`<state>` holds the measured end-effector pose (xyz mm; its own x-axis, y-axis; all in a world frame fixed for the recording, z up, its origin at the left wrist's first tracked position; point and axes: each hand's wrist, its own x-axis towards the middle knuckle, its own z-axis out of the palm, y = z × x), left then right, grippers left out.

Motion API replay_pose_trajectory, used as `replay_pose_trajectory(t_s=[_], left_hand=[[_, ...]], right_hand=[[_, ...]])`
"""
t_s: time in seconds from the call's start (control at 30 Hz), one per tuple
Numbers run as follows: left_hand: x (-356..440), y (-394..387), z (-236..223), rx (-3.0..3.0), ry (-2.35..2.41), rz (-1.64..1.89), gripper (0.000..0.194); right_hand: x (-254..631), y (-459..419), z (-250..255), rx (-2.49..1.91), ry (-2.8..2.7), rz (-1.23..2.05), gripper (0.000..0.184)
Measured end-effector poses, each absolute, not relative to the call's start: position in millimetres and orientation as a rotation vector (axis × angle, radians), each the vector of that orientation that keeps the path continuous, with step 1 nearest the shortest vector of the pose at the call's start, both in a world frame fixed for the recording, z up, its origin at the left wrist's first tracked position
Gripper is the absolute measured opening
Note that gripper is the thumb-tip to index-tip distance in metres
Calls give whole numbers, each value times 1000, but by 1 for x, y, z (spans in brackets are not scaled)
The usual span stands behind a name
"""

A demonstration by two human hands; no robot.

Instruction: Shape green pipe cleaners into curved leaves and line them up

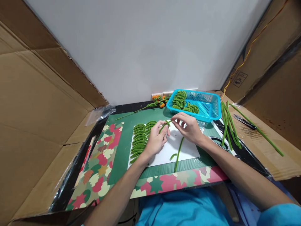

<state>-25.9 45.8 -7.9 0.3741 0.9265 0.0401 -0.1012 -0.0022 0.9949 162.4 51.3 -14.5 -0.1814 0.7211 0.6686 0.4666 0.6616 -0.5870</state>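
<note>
Between my two hands, over the white sheet (162, 160), is a bent green pipe cleaner (167, 123). My left hand (157, 138) pinches its folded part between thumb and fingers. The fingertips of my right hand (187, 125) close on its thin end. Left of my left hand, rows of curved green pipe-cleaner leaves (139, 139) lie on the sheet. Below my right hand are a straight green pipe cleaner (179, 153) and a short bent piece (173, 156).
A blue basket (211, 106) holding green leaves stands behind my hands. Orange pipe-cleaner flowers (160, 102) lie beside it. To the right are long green pipe cleaners (229, 125) and dark-handled cutters (245, 121). Cardboard walls (42, 88) flank the table.
</note>
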Motion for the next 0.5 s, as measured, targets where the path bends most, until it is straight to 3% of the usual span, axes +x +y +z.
replay_pose_trajectory(t_s=[0.5], left_hand=[[-27,45,-3,1303,877,1117,37]], right_hand=[[155,45,-22,-886,-1920,147,11]])
